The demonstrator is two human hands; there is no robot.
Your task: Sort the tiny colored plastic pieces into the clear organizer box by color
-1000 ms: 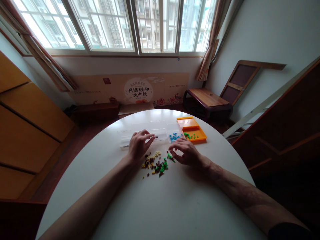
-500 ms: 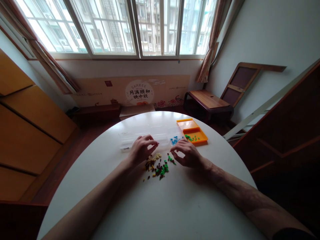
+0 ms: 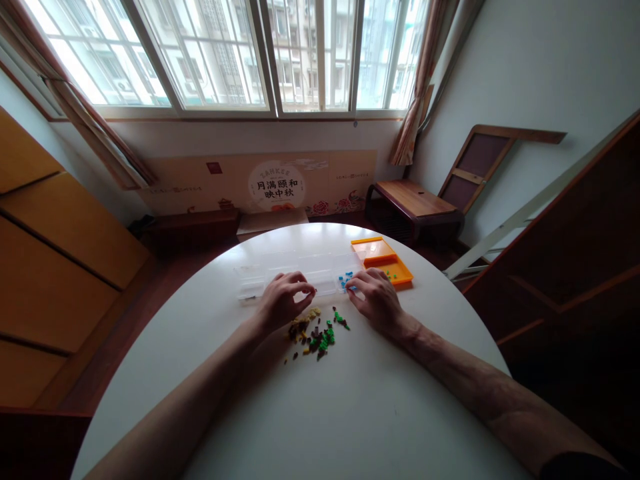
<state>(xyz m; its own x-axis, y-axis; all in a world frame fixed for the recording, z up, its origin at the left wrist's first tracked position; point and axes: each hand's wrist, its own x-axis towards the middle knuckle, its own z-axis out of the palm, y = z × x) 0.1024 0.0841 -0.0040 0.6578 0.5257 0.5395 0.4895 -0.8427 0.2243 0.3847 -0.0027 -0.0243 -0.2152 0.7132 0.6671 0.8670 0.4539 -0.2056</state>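
Sorting tiny bricks at my round white desk (image 3: 350, 400) right now. My left hand (image 3: 283, 300) sits just behind the mixed pile of little bricks (image 3: 314, 331), fingers pinched narrow together; I think there's a small piece in there, but it's too tiny to tell for sure. My right hand (image 3: 377, 297) is up at the clear sorting box (image 3: 300, 270), fingertips curled close over the compartment with the blue bricks (image 3: 344, 279), and whether they hold one I can't tell either. The orange tray (image 3: 383, 257) with a few green bits sits just beside that hand on the far side.

Tip, in my view: grab one piece at a time, keep the pinch low over the right compartment before letting go, and don't brush the pile with your wrist or colours scatter.
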